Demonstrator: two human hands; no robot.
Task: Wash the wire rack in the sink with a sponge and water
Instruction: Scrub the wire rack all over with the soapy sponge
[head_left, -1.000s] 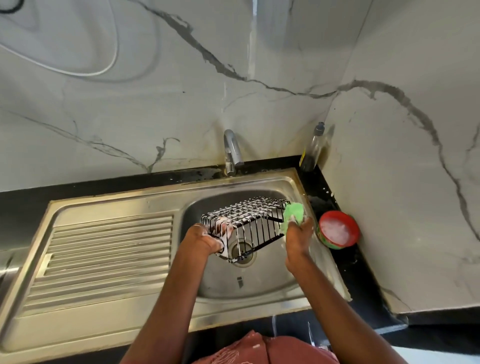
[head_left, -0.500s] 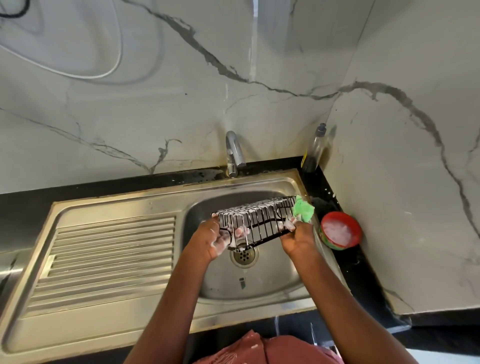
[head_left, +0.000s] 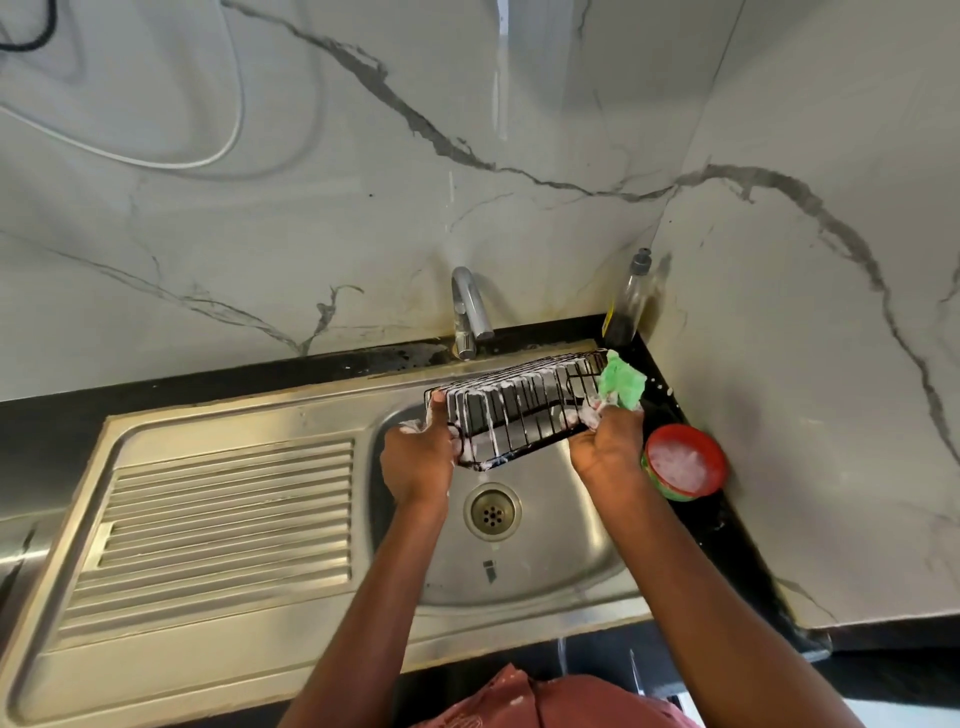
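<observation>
The rack (head_left: 519, 410) is being held in the air above the sink (head_left: 545, 561), up near the tap (head_left: 470, 312) and clear of the basin floor, with one hand at each end. It is tilting, its right end higher and farther back than its left. Foam is coating its black wires and white suds are running down them in streaks.

The left hand (head_left: 418, 460) is gripping the rack's left end, its fingers curling round the wires (they are soapy, with foam between the knuckles). The right hand (head_left: 608, 439) is clamping the rack's right end, and the green sponge (head_left: 621, 384) is sticking up from the same grip, pressed against the rack's upper right corner. Whether the fingers are closing round the sponge and the wire together or only pinning the sponge against the wire cannot be told, since the back of the hand is hiding them.

The drain (head_left: 492, 512) is lying open in the basin below the rack. The ribbed drainboard (head_left: 228, 525) is stretching to the left of the basin. On the black counter just right of the sink, a red tub (head_left: 683, 462) holding pale suds is sitting close beside the right wrist. A clear bottle (head_left: 626, 306) is standing in the corner behind it, against the veined marble wall (head_left: 311, 218). A white cable (head_left: 156, 161) is looping across the wall at upper left.
</observation>
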